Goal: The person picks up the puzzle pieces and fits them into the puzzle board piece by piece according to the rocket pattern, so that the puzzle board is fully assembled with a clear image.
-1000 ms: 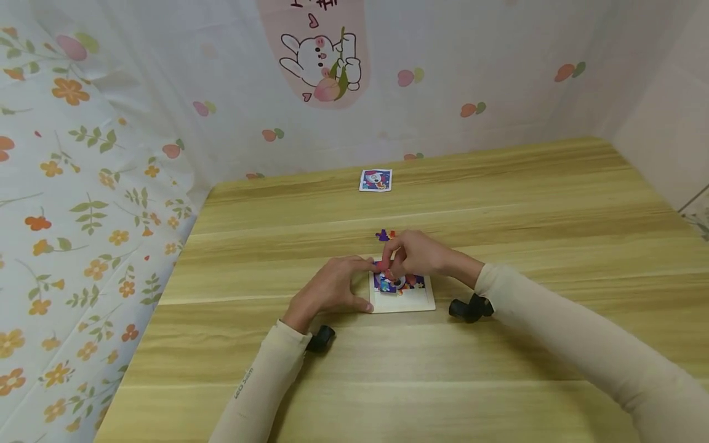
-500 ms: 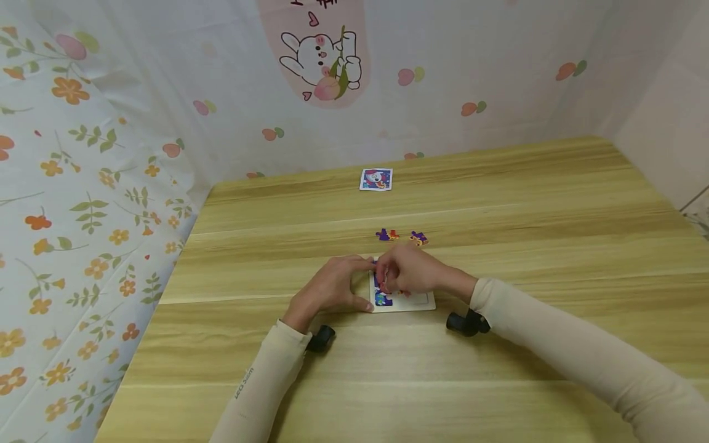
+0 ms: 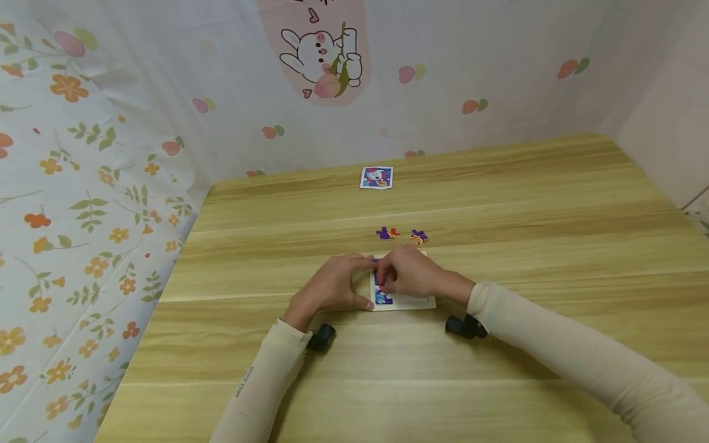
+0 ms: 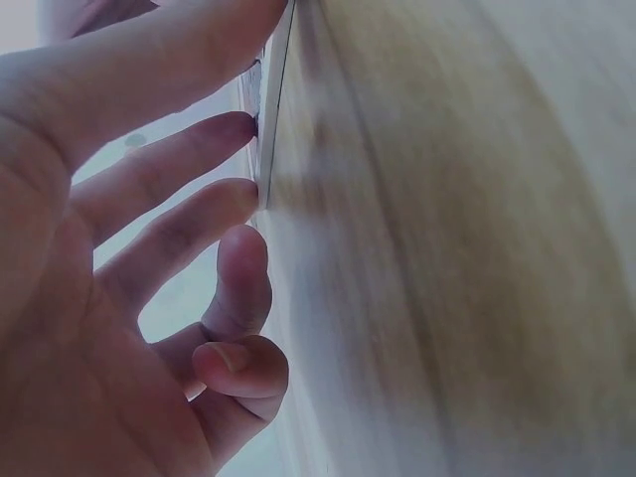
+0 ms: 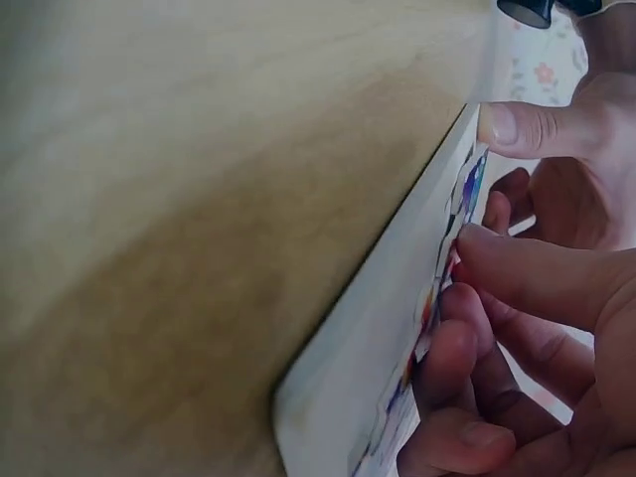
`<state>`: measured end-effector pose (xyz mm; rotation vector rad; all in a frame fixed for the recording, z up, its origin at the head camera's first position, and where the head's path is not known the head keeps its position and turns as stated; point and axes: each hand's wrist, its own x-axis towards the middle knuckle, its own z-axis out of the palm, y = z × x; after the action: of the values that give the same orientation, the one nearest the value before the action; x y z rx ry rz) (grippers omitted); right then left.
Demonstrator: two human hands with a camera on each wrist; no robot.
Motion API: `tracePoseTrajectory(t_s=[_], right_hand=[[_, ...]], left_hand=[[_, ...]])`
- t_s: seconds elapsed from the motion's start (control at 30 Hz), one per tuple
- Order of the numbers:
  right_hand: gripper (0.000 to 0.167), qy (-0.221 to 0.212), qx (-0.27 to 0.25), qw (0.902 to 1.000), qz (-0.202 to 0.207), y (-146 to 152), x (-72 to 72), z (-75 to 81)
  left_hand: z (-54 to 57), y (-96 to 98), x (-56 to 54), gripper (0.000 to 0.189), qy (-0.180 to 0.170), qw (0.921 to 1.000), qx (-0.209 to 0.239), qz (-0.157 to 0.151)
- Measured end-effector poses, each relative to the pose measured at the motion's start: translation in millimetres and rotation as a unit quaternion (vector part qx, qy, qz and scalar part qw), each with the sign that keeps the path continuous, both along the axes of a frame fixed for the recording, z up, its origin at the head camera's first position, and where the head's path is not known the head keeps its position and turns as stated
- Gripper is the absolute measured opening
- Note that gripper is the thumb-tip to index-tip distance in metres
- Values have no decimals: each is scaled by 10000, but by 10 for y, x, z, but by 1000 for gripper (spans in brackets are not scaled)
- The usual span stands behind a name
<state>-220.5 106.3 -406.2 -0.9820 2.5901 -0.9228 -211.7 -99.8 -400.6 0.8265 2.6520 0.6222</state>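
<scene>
A pale puzzle board (image 3: 408, 305) lies on the table between both hands, with a printed jigsaw picture (image 3: 383, 298) partly covered by the right hand. My left hand (image 3: 331, 281) holds the board's left side, thumb at the near corner and index finger by the far one. In the left wrist view, fingertips (image 4: 248, 195) meet the board's edge. My right hand (image 3: 412, 271) bends over the picture. Seen from the right wrist, its thumb and index finger pinch a small reddish puzzle piece (image 5: 454, 260) right at the board's surface; most of the piece is hidden.
Beyond the board lie loose purple and orange puzzle pieces (image 3: 384, 233), with another purple and yellow one (image 3: 419, 236) to their right. A small picture card (image 3: 376, 178) sits near the table's back edge. Patterned cloth (image 3: 238, 111) hangs behind and at the left.
My right hand has shifted slightly left and nearer, uncovering the loose piece at the right and the picture's blue near-left corner. The left hand has kept its place.
</scene>
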Motion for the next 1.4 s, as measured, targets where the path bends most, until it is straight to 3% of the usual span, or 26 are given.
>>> tracePoseTrajectory(t_s=[0.23, 0.43, 0.53, 0.77, 1.13, 1.4], right_hand=[[5, 82, 236, 9997, 84, 5, 14, 17], [24, 156, 795, 9967, -3, -1, 70, 50], [26, 359, 987, 9945, 15, -7, 84, 54], [14, 456, 830, 9955, -17, -16, 100, 54], [11, 543, 501, 9973, 49, -52, 124, 29], [16, 514, 603, 9964, -306, -32, 130, 20]], left_hand=[[0, 11, -7, 70, -37, 10000, 1, 38], [5, 15, -4, 73, -47, 10000, -3, 49], [-4, 16, -10, 74, 27, 10000, 8, -4], [-9, 19, -7, 73, 76, 9999, -32, -96], [2, 3, -12, 72, 80, 10000, 6, -31], [-7, -3, -7, 74, 4, 10000, 7, -9]])
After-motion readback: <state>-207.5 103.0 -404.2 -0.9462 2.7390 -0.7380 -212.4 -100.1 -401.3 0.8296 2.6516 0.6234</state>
